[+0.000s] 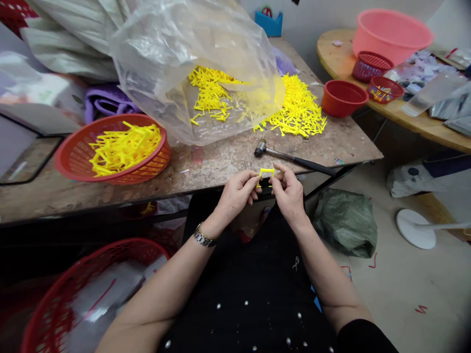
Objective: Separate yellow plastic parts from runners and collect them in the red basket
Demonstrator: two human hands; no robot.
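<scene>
Between my two hands, just off the table's front edge, is a small yellow plastic piece (267, 170) with a crossbar and legs reaching down on both sides. My left hand (240, 192) pinches its left side between thumb and fingers. On the other side, my right hand (287, 192) pinches the right leg. Fingertips cover parts of the piece. Right behind my hands lies a hammer (294, 158) with a dark handle. A loose pile of yellow plastic pieces (300, 110) spreads on the table farther back, partly under a clear plastic bag (162, 63).
An orange-red basket (69, 164) of yellow pieces stands on the worktable (198, 169) at left. A red bowl (344, 100) sits at the table's right end. A larger red basket (47, 304) is low at left; a green bag (346, 223) lies on the floor at right.
</scene>
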